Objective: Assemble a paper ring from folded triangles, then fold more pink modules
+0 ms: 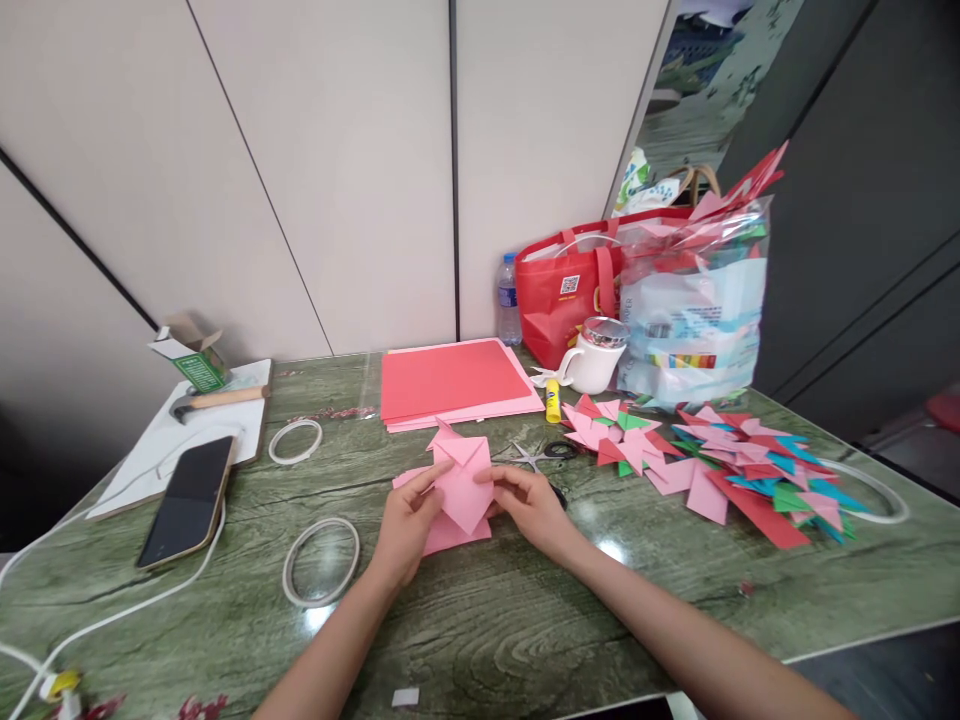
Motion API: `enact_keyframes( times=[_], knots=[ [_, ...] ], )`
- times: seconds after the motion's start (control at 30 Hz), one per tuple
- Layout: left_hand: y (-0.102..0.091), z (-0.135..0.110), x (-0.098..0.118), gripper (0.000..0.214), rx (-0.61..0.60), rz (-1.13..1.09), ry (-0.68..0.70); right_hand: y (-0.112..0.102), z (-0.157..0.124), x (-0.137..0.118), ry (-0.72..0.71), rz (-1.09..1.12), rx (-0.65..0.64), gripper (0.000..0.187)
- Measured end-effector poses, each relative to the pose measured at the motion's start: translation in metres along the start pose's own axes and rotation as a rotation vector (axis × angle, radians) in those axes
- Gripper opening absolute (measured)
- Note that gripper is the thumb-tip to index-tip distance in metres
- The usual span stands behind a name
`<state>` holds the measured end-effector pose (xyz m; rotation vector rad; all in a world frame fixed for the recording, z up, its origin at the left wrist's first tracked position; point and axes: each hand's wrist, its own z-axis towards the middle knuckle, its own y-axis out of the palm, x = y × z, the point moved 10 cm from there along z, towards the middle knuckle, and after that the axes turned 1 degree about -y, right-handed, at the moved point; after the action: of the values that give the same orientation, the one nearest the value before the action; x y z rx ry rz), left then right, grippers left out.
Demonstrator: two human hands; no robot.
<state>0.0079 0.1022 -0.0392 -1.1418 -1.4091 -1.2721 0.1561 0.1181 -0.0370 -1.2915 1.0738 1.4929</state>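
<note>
Between my two hands is a folded pink paper (463, 490), with a pointed lower end and creased flaps at its top. My left hand (409, 520) pinches its left edge. The fingers of my right hand (529, 505) are closed on the right edge. More pink paper (457, 538) lies flat on the table beneath it. Just beyond my right hand rest black-handled scissors (531, 458), partly hidden by that hand. A stack of red and pink sheets (457, 380) lies behind the folded paper.
Folded paper pieces (750, 460) in several colours pile up at right. Behind them stand a white mug (592, 360), a glue stick (553, 400), a red bag (551, 300) and a bottle (508, 305). At left are tape rolls (321, 562), a phone (187, 500) and a hammer (225, 398).
</note>
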Motion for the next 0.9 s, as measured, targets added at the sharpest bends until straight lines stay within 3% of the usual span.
enact_keyframes(
  times=[0.17,0.3,0.43,0.63,0.9],
  knots=[
    [0.012,-0.003,0.01,0.036,-0.091,-0.045,-0.015,0.0,0.0,-0.003,-0.064,-0.044,-0.029,0.034],
    [0.021,-0.008,0.023,0.034,-0.13,-0.103,0.018,0.001,-0.001,-0.011,-0.144,-0.179,-0.036,0.03],
    [0.021,-0.008,0.014,0.045,-0.137,-0.12,-0.052,0.007,-0.003,-0.017,-0.162,-0.216,-0.087,0.027],
    [0.007,-0.003,0.003,0.032,-0.043,-0.129,-0.078,0.015,-0.007,-0.025,-0.151,-0.174,-0.162,0.019],
    [0.013,-0.005,0.001,0.04,-0.09,-0.149,-0.1,0.011,-0.005,-0.019,-0.116,-0.088,-0.138,0.022]
  ],
)
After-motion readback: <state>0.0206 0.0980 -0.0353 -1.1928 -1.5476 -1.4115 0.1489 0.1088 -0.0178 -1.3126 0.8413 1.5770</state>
